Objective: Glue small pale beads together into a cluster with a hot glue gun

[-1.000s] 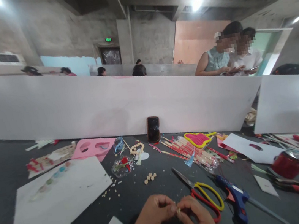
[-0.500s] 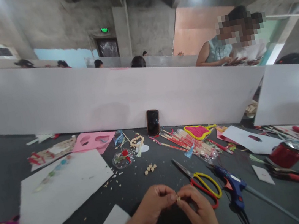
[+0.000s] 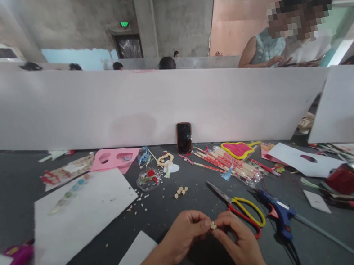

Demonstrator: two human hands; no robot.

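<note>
A small beige flower-shaped piece (image 3: pixel 213 225) is pinched between the fingertips of both hands, just above the dark table. My left hand (image 3: pixel 188 234) closes thumb and fingers on its left side. From the right, my right hand (image 3: pixel 235 234) grips it with thumb and forefinger. Several similar beige flower pieces (image 3: pixel 181 191) lie in a small cluster beyond the hands. Scissors (image 3: pixel 234 204) with red and yellow handles rest just right of my right hand. A blue hot glue gun (image 3: pixel 278 213) lies farther right, a grey glue stick at its back.
A phone (image 3: pixel 184 137) leans upright against the long white partition (image 3: pixel 90 106). Wrapped sticks (image 3: pixel 223 163) and a pink fan shape (image 3: pixel 238 149) lie at the back. White sheets (image 3: pixel 85 217) cover the left; a red can (image 3: pixel 347 177) stands right. Two people (image 3: pixel 285 47) are beyond the partition.
The view has tilted down slightly and shifted left. Both hands keep their pinch, and the flower-shaped piece now shows its face more plainly between the fingertips.
</note>
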